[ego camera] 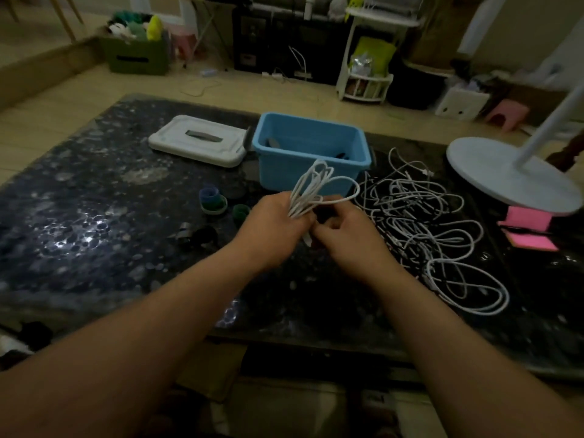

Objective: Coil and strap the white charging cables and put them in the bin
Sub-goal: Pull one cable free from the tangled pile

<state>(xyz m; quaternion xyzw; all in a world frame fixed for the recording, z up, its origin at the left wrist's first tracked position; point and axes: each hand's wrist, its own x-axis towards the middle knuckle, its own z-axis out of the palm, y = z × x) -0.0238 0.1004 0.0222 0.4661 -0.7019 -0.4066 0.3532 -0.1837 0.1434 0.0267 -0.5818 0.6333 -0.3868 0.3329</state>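
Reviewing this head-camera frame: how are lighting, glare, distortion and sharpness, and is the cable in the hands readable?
Head view: dim, underexposed overall; glare patches on the dark speckled tabletop; wide-angle distortion bows the table edges; background furniture soft; the white cable coil gripped by the left hand is legible, but what the right hand holds is lost in shadow.

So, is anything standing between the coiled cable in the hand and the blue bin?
Nothing visible blocks it. The left hand grips the coiled cable just in front of the blue bin, whose lid lies off to its left. Only the bin's near wall must be cleared.
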